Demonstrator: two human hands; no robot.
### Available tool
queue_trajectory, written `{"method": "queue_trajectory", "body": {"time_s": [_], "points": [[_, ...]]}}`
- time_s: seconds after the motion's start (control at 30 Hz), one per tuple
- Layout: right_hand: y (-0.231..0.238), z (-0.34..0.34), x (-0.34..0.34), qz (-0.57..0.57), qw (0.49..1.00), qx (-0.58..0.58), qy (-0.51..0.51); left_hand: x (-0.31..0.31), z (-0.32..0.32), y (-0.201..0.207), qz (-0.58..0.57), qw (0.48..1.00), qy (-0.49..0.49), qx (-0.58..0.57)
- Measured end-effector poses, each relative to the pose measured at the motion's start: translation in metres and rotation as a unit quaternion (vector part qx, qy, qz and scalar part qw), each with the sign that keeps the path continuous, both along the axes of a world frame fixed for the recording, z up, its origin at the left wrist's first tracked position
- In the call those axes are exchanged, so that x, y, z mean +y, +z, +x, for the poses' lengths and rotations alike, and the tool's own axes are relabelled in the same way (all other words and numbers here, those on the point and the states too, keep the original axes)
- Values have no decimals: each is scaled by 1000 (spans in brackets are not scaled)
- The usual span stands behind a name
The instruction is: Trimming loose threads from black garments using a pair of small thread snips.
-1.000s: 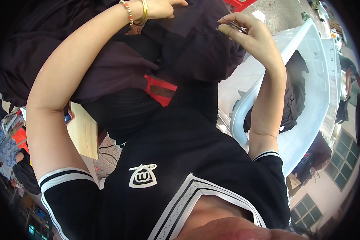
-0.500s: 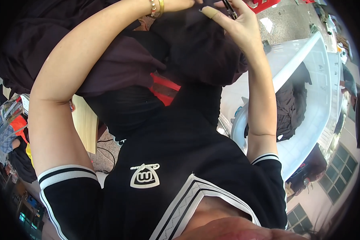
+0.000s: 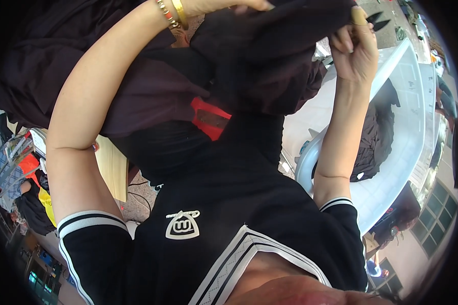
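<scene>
A dark garment (image 3: pixel 269 46) lies bunched across my lap, and its upper part is stretched between my two hands. My left hand (image 3: pixel 234 5), at the top edge and partly cut off, is closed on the cloth. My right hand (image 3: pixel 355 48) is up and to the right, its fingers curled in. It pinches the cloth's edge under a thumb with a tan covering. Small black scissors (image 3: pixel 379 21) are also held in that hand; their pointed blades stick out to the right, and the handles are hidden.
On the right stands a large translucent white plastic tub (image 3: pixel 409 117) with crumpled dark cloth (image 3: pixel 374 137) in it. More dark fabric (image 3: pixel 46 61) is heaped on the left. A red piece (image 3: pixel 211 119) shows between my legs. A pale wooden board (image 3: pixel 112 168) is beside my left elbow.
My right hand has moved right with the scissors and drawn the cloth out sideways. My left hand has shifted slightly; the hands are farther apart and the garment between them is stretched.
</scene>
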State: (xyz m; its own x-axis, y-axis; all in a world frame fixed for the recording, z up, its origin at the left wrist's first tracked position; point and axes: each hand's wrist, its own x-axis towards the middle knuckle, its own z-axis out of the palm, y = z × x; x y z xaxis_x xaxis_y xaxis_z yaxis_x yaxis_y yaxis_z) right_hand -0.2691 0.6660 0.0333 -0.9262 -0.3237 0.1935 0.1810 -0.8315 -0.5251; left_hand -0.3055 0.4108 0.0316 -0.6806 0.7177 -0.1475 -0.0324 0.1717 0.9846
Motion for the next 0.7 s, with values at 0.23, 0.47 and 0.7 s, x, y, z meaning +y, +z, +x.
{"method": "queue_trajectory", "body": {"time_s": [0.23, 0.47, 0.7], "points": [[12, -4, 48, 186, 965, 13, -183, 14, 11, 10, 42, 998, 0, -56], [30, -9, 2, 288, 942, -39, -166, 14, 26, 6, -74, 986, 137, -63], [42, -6, 27, 166, 965, -22, -203, -50, -36, -14, 175, 920, 285, -205]]}}
